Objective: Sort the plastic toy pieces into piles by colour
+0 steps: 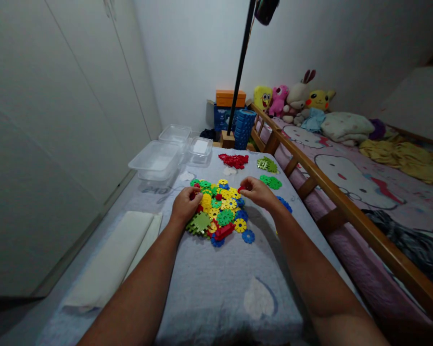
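A mixed pile of plastic gear-shaped pieces [222,206] in yellow, green, red and blue lies on a grey-blue padded cloth [220,283]. My left hand [185,204] rests on the pile's left edge, fingers curled round a red piece [194,194]. My right hand [257,191] is at the pile's upper right, pinching a small red piece [240,189]. Beyond the pile lie a group of red pieces [234,160], two groups of green pieces [267,165] [272,182], and some blue pieces [284,203] beside my right wrist.
Several clear plastic tubs [158,161] stand at the far left of the cloth. A folded white cloth [115,257] lies to the left. A wooden bed rail [332,192] runs along the right, with plush toys [292,98] behind. A black pole [241,67] rises at the back.
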`<state>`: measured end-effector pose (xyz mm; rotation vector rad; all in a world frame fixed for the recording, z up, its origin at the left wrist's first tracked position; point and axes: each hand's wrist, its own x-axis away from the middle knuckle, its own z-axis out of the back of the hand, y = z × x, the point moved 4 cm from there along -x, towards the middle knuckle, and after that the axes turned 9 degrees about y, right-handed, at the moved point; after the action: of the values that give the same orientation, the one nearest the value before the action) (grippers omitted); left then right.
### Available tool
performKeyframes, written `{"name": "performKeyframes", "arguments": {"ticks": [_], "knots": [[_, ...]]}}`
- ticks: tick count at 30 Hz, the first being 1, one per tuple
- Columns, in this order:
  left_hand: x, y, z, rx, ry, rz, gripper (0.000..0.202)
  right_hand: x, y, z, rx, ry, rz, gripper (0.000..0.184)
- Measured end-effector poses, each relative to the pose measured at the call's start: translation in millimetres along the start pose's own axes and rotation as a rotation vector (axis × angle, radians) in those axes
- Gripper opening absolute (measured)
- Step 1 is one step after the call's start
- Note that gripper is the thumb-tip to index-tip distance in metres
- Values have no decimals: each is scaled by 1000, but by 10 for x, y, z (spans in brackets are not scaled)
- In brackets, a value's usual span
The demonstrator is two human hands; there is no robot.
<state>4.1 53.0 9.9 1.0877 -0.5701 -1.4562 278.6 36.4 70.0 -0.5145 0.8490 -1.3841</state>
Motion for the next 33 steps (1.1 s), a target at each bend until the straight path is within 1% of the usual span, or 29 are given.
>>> {"name": "performKeyframes", "arguments": {"ticks": [4,8,12,15,21,25,29,33], "knots": [[-2,1,2,23,30,4,31,-336,207,-153,-96,132,-50,17],[-9,-3,15,92,71,39,31,-632,439,-296,-112,278,-143,20],[-15,-16,37,147,105,99,35,-869,612,-366,-115,411,-226,20],[-15,-31,42,168,105,137,36,-1006,681,-406,-93,492,-267,21],[-19,-38,26,182,97,103,32,-1223,736,-542,-14,476,-293,17],[-20,-47,14,157,90,83,29,-1320,769,-563,-15,506,-272,14],[-18,-47,19,135,92,71,29,-1321,791,-568,-34,516,-265,13],[-17,-50,20,131,84,74,29,-1226,768,-575,-62,477,-226,20]]}}
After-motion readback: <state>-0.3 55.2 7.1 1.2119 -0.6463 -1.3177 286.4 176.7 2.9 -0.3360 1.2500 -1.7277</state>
